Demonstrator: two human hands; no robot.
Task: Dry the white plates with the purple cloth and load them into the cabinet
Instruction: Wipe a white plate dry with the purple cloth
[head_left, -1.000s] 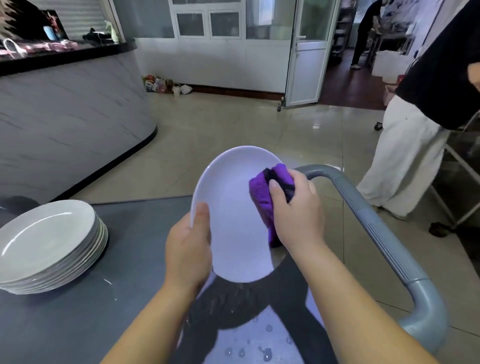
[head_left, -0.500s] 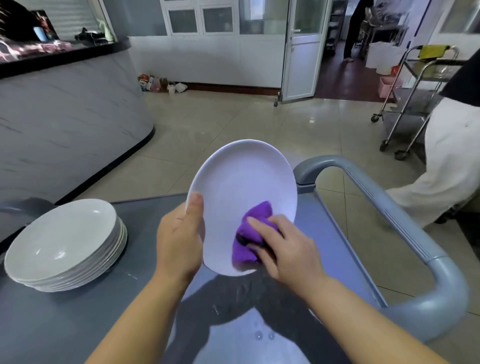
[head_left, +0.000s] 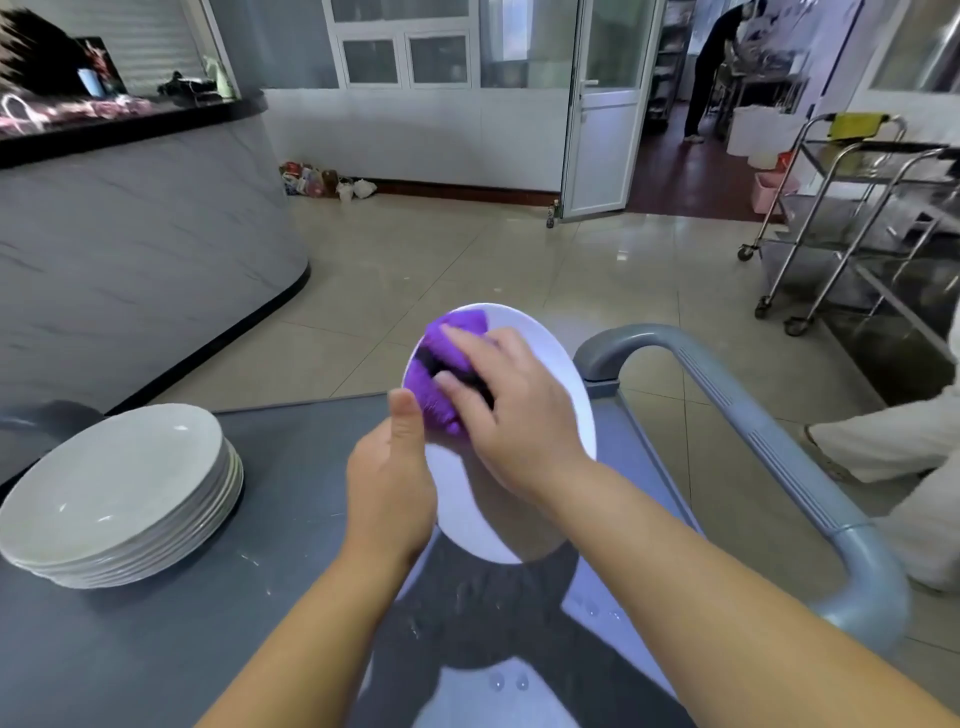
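A white plate (head_left: 563, 379) is tilted up above the grey cart top (head_left: 156, 639). My left hand (head_left: 389, 483) grips its left rim, thumb on the face. My right hand (head_left: 511, 415) holds the bunched purple cloth (head_left: 441, 400) and presses it against the upper left part of the plate's face. A stack of several white plates (head_left: 114, 493) sits on the cart top at the left.
The cart's grey handle (head_left: 769, 447) curves along the right side. A curved grey counter (head_left: 130, 249) stands to the left. A metal trolley (head_left: 852, 218) is at the far right, and a person in white trousers (head_left: 904, 467) walks beside the cart. Water drops lie on the cart top.
My right hand has swept the purple cloth from the plate's lower middle up to its upper left. The person on the right has moved further right.
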